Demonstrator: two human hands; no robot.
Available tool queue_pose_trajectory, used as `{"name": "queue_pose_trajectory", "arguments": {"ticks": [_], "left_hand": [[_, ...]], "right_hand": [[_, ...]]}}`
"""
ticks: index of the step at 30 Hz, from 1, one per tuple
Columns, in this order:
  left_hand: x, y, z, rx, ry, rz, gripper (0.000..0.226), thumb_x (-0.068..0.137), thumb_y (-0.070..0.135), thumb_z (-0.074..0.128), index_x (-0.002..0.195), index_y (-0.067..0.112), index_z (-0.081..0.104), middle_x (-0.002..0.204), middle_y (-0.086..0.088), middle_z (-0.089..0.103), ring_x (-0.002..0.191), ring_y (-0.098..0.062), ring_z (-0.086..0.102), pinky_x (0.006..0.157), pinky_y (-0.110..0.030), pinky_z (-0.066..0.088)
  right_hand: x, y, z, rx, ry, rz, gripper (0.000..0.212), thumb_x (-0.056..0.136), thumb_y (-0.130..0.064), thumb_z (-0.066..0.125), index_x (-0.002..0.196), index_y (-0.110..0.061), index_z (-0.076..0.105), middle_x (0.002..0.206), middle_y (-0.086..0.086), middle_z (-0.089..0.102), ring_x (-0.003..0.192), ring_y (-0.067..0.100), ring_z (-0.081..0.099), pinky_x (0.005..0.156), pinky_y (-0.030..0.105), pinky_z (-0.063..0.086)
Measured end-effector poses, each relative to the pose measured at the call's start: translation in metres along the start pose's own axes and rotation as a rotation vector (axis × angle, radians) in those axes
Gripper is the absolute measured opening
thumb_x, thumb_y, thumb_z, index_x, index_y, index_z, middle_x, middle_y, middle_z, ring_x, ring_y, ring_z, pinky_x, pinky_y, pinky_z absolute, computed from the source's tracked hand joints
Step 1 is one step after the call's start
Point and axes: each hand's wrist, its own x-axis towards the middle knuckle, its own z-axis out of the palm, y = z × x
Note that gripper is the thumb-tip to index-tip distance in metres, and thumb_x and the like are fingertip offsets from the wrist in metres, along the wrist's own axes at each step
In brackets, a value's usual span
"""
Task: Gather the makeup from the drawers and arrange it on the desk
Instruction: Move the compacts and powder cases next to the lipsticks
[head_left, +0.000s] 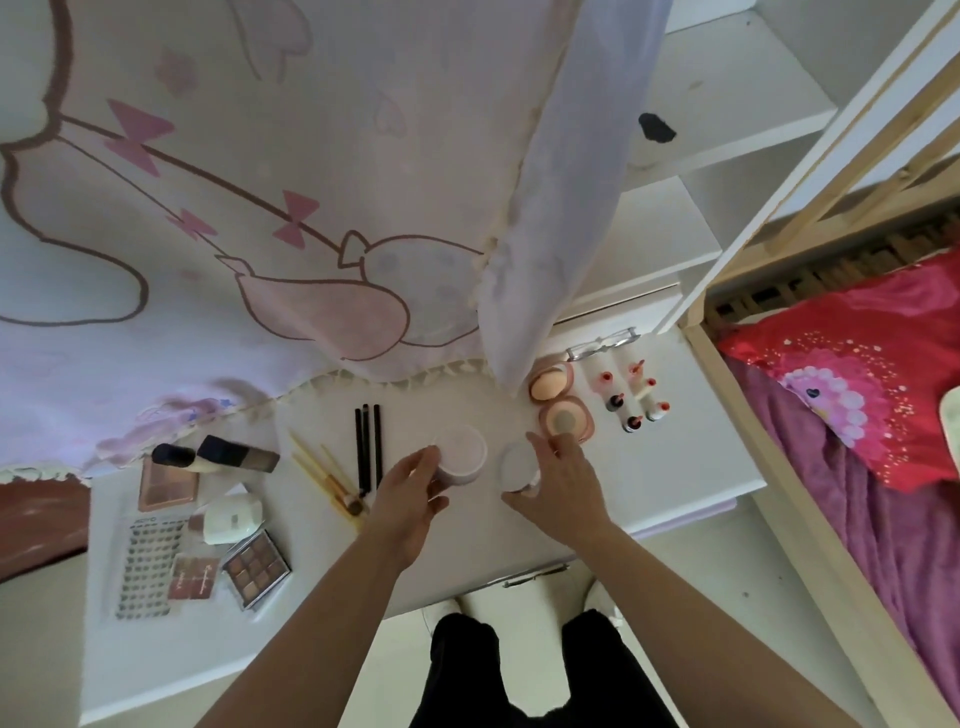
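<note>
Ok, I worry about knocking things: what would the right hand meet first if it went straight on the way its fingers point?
Likely the open compact, just beyond the right hand, which grips a white round case; depth is hard to judge.

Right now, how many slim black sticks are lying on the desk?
3 slim black sticks lie side by side beyond the left hand: one left, one middle, one right. None looks hidden.

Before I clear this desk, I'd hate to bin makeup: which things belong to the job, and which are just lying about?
Job: pink jar, white compact, open powder compact, lipsticks, black brushes, eyeshadow palette.
Lying about: curtain, red pillow, purple blanket.
</note>
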Motion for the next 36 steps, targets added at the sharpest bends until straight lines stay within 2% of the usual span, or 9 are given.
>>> {"name": "queue_pose_trajectory", "arguments": {"ticks": [4,8,13,18,20,24,30,34,36], "left_hand": [[0.022,0.006,0.005,-0.003,0.053,0.0,0.016,0.099,0.01,0.055,0.108,-0.001,0.062,0.09,-0.012,0.06,0.072,-0.018,0.056,0.066,-0.026,0.052],[0.046,0.01,0.019,0.038,0.068,0.006,0.021,0.099,0.005,0.054,0.115,-0.007,0.058,0.107,-0.018,0.06,0.083,-0.022,0.062,0.078,-0.028,0.056],[0.078,0.013,0.041,0.131,0.115,-0.005,0.03,0.097,0.009,0.058,0.124,-0.006,0.058,0.1,-0.014,0.064,0.088,-0.024,0.063,0.088,-0.035,0.055],[0.093,0.01,0.061,0.277,0.19,0.03,0.012,0.095,0.02,0.064,0.101,0.011,0.069,0.086,-0.003,0.066,0.087,-0.021,0.062,0.082,-0.039,0.056],[0.093,0.009,0.068,0.283,0.207,0.016,0.011,0.094,0.019,0.063,0.1,0.012,0.069,0.083,-0.004,0.065,0.085,-0.022,0.061,0.082,-0.041,0.057],[0.092,0.006,0.072,0.27,0.2,-0.029,0.032,0.092,0.018,0.065,0.123,0.013,0.064,0.102,-0.01,0.069,0.09,-0.024,0.066,0.069,-0.036,0.06],[0.088,0.002,0.071,0.188,0.153,-0.016,0.034,0.095,0.018,0.061,0.127,0.006,0.06,0.106,-0.012,0.067,0.094,-0.024,0.066,0.079,-0.039,0.06],[0.069,0.002,0.064,0.224,0.148,0.01,0.021,0.096,0.024,0.056,0.11,0.01,0.062,0.094,-0.007,0.061,0.088,-0.021,0.058,0.084,-0.041,0.058],[0.051,0.006,0.058,0.338,0.17,0.098,0.014,0.097,0.026,0.05,0.092,0.016,0.059,0.085,-0.002,0.057,0.082,-0.021,0.054,0.074,-0.033,0.051]], "right_hand": [[0.01,-0.005,0.014,-0.031,0.008,0.039,0.09,0.073,-0.046,0.077,0.147,-0.014,0.037,0.135,0.013,0.042,0.115,0.036,0.053,0.09,0.042,0.048],[0.003,-0.001,0.019,0.204,0.0,0.115,0.094,0.078,-0.029,0.076,0.155,-0.016,0.022,0.146,0.007,0.031,0.122,0.029,0.044,0.093,0.042,0.047],[-0.006,0.01,0.018,0.345,-0.009,0.256,0.04,0.075,-0.019,0.077,0.103,-0.022,0.049,0.099,-0.005,0.049,0.076,0.013,0.058,0.072,0.025,0.041],[-0.007,0.02,0.024,0.645,-0.07,0.443,0.032,0.074,-0.013,0.08,0.092,-0.029,0.06,0.088,-0.009,0.067,0.063,-0.007,0.06,0.066,0.005,0.043],[-0.006,0.022,0.025,0.732,-0.061,0.497,0.031,0.075,-0.014,0.081,0.093,-0.029,0.061,0.091,-0.009,0.069,0.068,-0.008,0.062,0.068,0.008,0.045],[-0.002,0.022,0.026,0.887,-0.023,0.57,0.029,0.075,-0.016,0.083,0.091,-0.028,0.061,0.09,-0.006,0.071,0.085,0.012,0.066,0.078,0.025,0.054],[0.004,0.024,0.022,1.063,0.011,0.649,0.029,0.075,-0.004,0.08,0.092,-0.018,0.062,0.085,0.004,0.072,0.083,0.022,0.069,0.09,0.044,0.059],[0.002,0.026,0.012,1.045,0.021,0.636,0.021,0.083,-0.004,0.073,0.094,-0.016,0.06,0.081,0.005,0.067,0.075,0.023,0.065,0.091,0.051,0.057],[-0.002,0.026,0.005,0.961,0.018,0.604,0.018,0.084,-0.011,0.072,0.094,-0.019,0.06,0.081,0.005,0.065,0.073,0.022,0.064,0.088,0.053,0.056]]}}
